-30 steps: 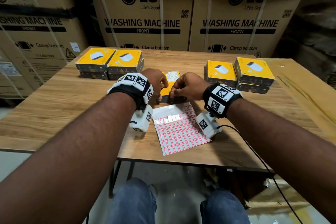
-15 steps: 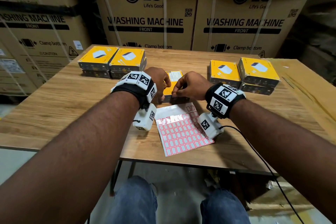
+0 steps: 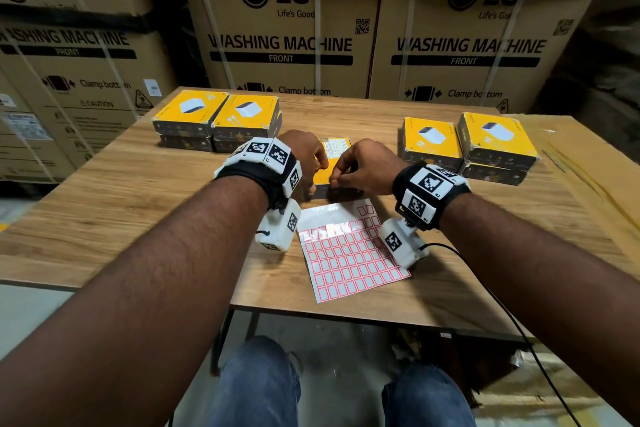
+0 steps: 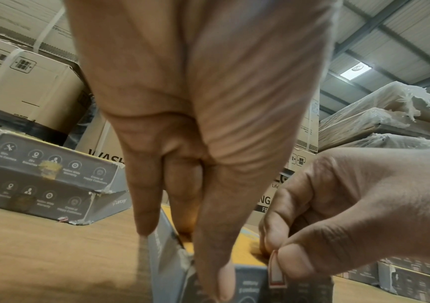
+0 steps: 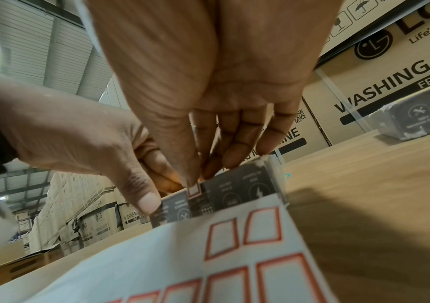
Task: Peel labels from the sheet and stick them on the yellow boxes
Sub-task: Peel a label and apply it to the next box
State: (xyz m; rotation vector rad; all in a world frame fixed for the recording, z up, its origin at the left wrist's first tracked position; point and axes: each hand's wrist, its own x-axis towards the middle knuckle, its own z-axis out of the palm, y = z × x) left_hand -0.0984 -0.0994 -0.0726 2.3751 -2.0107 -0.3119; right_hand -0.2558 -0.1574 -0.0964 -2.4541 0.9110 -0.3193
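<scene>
Wooden table (image 3: 104, 204), label (image 4: 277, 274) in right hand (image 3: 363, 166)

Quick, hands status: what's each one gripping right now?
Left hand: grip around the near left corner of the middle yellow box, steadying it.
Right hand: pinching a red-bordered label against the box's dark near side.

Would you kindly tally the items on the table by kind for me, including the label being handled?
Yellow boxes: 8 visible (4 in the left stacks, 1 middle box, 3 in the right group)
Label sheet: 1
Peeled label: 1, pinched by the right hand
Total: 10
</scene>
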